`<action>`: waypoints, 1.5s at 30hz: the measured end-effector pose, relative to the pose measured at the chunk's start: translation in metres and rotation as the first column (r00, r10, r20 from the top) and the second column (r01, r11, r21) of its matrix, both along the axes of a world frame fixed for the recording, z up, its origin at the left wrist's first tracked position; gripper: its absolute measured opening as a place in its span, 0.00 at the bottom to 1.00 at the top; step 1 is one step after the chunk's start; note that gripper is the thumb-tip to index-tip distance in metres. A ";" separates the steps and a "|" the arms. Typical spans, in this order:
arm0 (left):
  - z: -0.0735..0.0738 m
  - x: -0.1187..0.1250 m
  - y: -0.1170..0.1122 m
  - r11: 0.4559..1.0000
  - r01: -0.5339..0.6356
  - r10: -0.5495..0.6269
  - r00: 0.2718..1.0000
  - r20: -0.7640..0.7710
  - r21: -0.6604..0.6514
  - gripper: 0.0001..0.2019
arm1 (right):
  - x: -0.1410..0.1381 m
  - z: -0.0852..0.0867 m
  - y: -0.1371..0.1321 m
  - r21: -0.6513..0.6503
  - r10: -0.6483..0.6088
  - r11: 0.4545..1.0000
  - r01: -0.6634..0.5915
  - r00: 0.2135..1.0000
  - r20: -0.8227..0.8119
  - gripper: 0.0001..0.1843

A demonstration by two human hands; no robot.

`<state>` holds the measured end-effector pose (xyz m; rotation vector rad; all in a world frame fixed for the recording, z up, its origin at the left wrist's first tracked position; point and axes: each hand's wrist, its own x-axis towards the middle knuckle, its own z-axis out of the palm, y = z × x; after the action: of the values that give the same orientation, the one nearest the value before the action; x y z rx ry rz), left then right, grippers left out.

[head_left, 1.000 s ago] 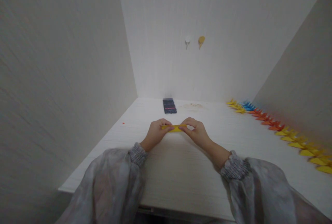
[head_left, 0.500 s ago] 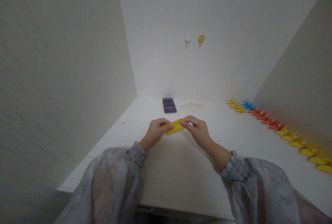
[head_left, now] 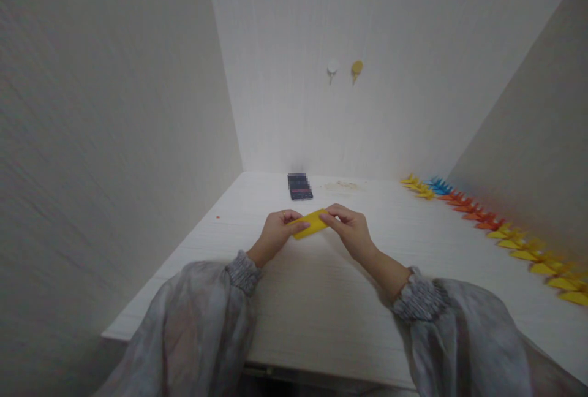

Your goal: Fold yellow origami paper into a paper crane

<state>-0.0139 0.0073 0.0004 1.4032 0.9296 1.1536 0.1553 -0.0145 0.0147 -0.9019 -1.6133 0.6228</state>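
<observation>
A folded strip of yellow paper [head_left: 311,224] is held just above the white table [head_left: 321,299], near its middle. My left hand [head_left: 276,234] pinches the paper's left end, fingers closed. My right hand [head_left: 350,230] pinches the right end, thumb and fingers pressed together on it. The strip tilts slightly, with its right end higher. Both arms wear loose grey sleeves.
A dark phone [head_left: 299,187] lies at the back of the table. A row of folded paper cranes [head_left: 496,228], yellow, blue and orange, runs along the right wall. Two small hooks [head_left: 343,70] hang on the back wall. Walls close in left and right.
From a second ago the yellow strip has been turned from edge-on to show its broad face. Both hands lifted slightly. Little differs over the last half second.
</observation>
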 end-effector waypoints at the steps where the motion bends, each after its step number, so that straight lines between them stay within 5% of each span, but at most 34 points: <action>1: 0.000 0.000 0.000 1.000 0.005 -0.005 1.000 -0.002 -0.003 0.13 | 0.000 -0.001 0.001 -0.010 -0.002 1.000 0.002 1.000 -0.006 0.08; 13: 0.006 0.004 -0.007 0.998 0.038 -0.039 0.999 0.008 0.047 0.13 | -0.002 0.000 0.000 -0.087 0.045 0.995 -0.040 0.998 0.053 0.08; 27: 0.007 0.006 -0.009 0.997 0.058 -0.056 0.998 0.033 -0.051 0.13 | -0.003 -0.003 0.000 -0.197 0.097 0.974 -0.111 0.992 -0.080 0.11; 36: 0.007 0.006 -0.010 0.981 0.178 -0.175 0.984 0.040 -0.072 0.12 | -0.006 -0.002 -0.002 -0.271 0.152 0.945 -0.182 0.980 -0.128 0.09; 45: 0.007 0.006 -0.009 0.995 0.092 -0.089 0.992 0.089 -0.031 0.11 | -0.012 0.001 -0.003 -0.347 0.011 0.931 -0.113 0.960 -0.281 0.08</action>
<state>-0.0078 -0.0018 0.0078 1.3423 0.8131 1.1168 0.1436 -0.0171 0.0161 -0.9811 -1.3002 1.0678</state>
